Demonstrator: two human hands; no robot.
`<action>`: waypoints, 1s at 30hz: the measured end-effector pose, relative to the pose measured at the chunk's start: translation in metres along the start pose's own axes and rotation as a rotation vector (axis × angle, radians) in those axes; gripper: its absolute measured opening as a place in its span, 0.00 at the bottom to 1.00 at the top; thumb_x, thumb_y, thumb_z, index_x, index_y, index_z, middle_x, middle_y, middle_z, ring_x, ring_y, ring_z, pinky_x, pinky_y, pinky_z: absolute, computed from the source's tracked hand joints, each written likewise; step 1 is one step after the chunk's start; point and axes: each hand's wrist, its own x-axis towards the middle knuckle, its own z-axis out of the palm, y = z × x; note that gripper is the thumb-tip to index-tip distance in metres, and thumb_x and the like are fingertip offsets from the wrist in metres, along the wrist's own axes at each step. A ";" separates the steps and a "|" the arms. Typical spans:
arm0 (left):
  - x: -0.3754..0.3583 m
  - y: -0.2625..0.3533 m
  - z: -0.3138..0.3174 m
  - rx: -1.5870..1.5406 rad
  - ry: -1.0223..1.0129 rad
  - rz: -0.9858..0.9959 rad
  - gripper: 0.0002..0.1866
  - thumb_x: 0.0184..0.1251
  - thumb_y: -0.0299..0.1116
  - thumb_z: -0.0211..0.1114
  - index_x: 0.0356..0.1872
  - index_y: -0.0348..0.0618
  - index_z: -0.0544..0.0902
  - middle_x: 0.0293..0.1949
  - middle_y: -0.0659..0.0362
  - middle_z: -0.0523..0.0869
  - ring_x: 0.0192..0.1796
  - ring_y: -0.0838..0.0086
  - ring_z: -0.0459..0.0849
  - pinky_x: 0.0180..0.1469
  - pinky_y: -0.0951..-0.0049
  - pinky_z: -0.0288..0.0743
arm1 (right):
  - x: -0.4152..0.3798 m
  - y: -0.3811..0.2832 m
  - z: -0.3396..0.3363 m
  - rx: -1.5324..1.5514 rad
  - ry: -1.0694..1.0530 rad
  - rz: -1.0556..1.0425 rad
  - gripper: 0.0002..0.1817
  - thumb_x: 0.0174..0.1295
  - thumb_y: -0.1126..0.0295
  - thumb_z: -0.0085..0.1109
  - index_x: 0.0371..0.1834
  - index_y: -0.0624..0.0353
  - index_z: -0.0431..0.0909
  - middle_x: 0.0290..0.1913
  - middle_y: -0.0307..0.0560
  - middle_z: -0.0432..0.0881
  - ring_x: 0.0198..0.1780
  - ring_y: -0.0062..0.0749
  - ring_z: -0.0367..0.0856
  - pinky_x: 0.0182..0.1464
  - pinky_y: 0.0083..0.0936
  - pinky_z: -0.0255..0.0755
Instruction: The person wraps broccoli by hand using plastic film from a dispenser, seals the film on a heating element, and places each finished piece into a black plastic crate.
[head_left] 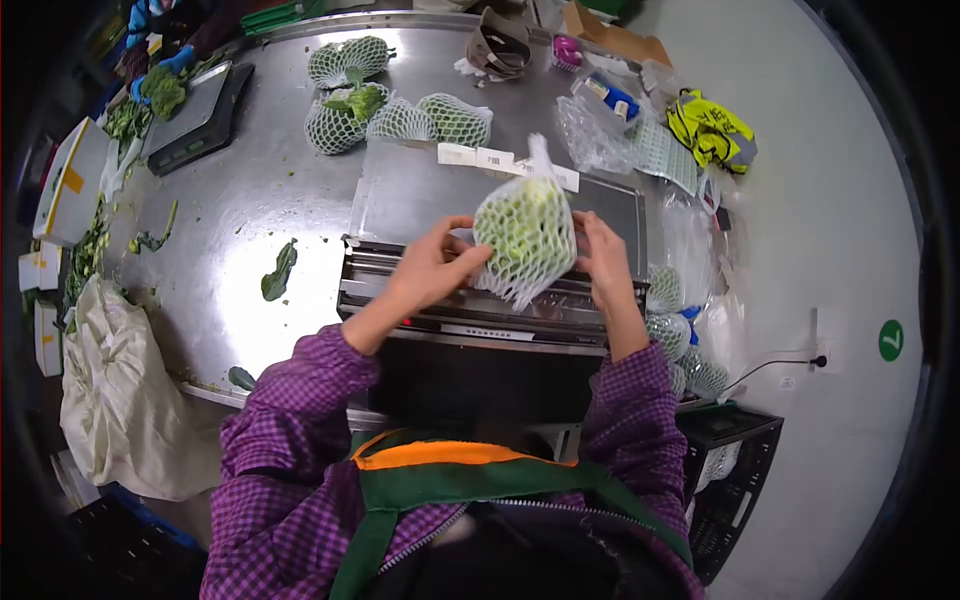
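Observation:
A head of broccoli in a white foam net [522, 235] is held up between my two hands, its net gathered to a point at the top. My left hand [440, 262] presses its thumb and fingers against the net's left side. On the opposite side, my right hand [600, 255] has its fingers curled against the net. Below them lies a metal wrapping machine [470, 312] with a small red light at its front. A strip of white labels [480, 157] sits on the machine's flat top, behind the broccoli.
Several netted broccoli heads [400, 118] lie at the back of the steel table [220, 270]. A scale [195, 115] stands back left, near a person's blue-gloved hand [178, 60]. Plastic bags [598, 135] and a yellow vest [710, 130] are at right. A white sack [130, 400] hangs at left.

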 end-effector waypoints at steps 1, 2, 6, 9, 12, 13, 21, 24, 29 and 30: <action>-0.007 0.001 -0.007 -0.045 -0.004 -0.024 0.24 0.59 0.40 0.68 0.52 0.35 0.76 0.34 0.57 0.83 0.34 0.77 0.80 0.36 0.76 0.76 | -0.014 -0.008 -0.005 0.041 0.060 -0.038 0.22 0.70 0.58 0.48 0.52 0.68 0.76 0.41 0.49 0.83 0.43 0.28 0.81 0.37 0.27 0.75; -0.017 0.000 -0.020 0.176 0.101 0.079 0.23 0.58 0.41 0.69 0.49 0.36 0.78 0.35 0.56 0.84 0.33 0.74 0.82 0.36 0.74 0.76 | -0.030 -0.006 -0.019 -0.234 0.101 -0.177 0.20 0.67 0.57 0.53 0.48 0.66 0.77 0.37 0.48 0.83 0.41 0.30 0.81 0.37 0.29 0.73; -0.066 0.007 -0.058 0.933 0.304 0.035 0.21 0.53 0.45 0.71 0.40 0.40 0.81 0.33 0.53 0.87 0.33 0.61 0.86 0.37 0.67 0.78 | -0.084 0.017 -0.070 -1.208 0.266 -0.277 0.19 0.53 0.54 0.66 0.37 0.59 0.78 0.25 0.44 0.81 0.34 0.39 0.79 0.37 0.38 0.68; -0.060 -0.004 -0.040 0.984 0.182 0.001 0.20 0.52 0.44 0.72 0.39 0.39 0.82 0.33 0.56 0.87 0.34 0.66 0.87 0.37 0.72 0.78 | -0.081 0.040 -0.044 -1.017 0.328 -0.465 0.20 0.48 0.52 0.69 0.33 0.56 0.77 0.22 0.43 0.80 0.32 0.44 0.77 0.39 0.40 0.64; -0.035 -0.026 -0.029 0.534 0.151 0.038 0.12 0.53 0.32 0.71 0.35 0.37 0.81 0.27 0.59 0.85 0.29 0.75 0.82 0.33 0.75 0.75 | -0.066 0.047 -0.027 -0.586 0.162 -0.206 0.13 0.57 0.62 0.63 0.37 0.59 0.76 0.22 0.40 0.79 0.32 0.29 0.78 0.36 0.26 0.66; -0.032 -0.028 -0.031 0.369 0.131 0.010 0.10 0.53 0.29 0.71 0.34 0.37 0.81 0.26 0.61 0.84 0.28 0.79 0.80 0.33 0.77 0.75 | -0.067 0.043 -0.028 -0.252 0.078 -0.032 0.10 0.59 0.67 0.61 0.38 0.61 0.76 0.22 0.38 0.79 0.30 0.23 0.77 0.34 0.20 0.65; -0.123 0.037 -0.062 -0.620 -0.517 0.308 0.08 0.48 0.25 0.71 0.27 0.36 0.80 0.22 0.56 0.82 0.26 0.69 0.81 0.34 0.69 0.75 | -0.148 -0.065 -0.064 0.715 -0.515 0.068 0.06 0.61 0.74 0.49 0.36 0.65 0.74 0.26 0.37 0.73 0.27 0.22 0.67 0.34 0.21 0.64; -0.077 0.067 -0.042 -0.757 -0.265 0.625 0.32 0.48 0.31 0.73 0.55 0.34 0.71 0.48 0.47 0.79 0.53 0.57 0.77 0.58 0.60 0.68 | -0.111 -0.107 -0.035 0.761 -0.595 -0.514 0.12 0.63 0.69 0.49 0.43 0.66 0.74 0.36 0.45 0.78 0.39 0.32 0.75 0.48 0.30 0.68; 0.037 0.036 -0.028 0.756 -0.221 0.786 0.77 0.22 0.60 0.80 0.72 0.36 0.39 0.73 0.39 0.45 0.75 0.53 0.47 0.73 0.58 0.49 | 0.013 -0.069 0.001 0.047 -0.468 -0.414 0.28 0.64 0.62 0.55 0.62 0.68 0.66 0.57 0.50 0.75 0.60 0.35 0.71 0.67 0.30 0.59; 0.048 0.036 -0.024 0.759 -0.221 0.791 0.77 0.22 0.60 0.80 0.72 0.36 0.39 0.73 0.39 0.45 0.75 0.53 0.47 0.73 0.58 0.49 | 0.028 -0.051 0.004 -0.196 -0.566 -0.256 0.30 0.64 0.60 0.56 0.64 0.68 0.64 0.60 0.51 0.74 0.61 0.37 0.71 0.66 0.30 0.59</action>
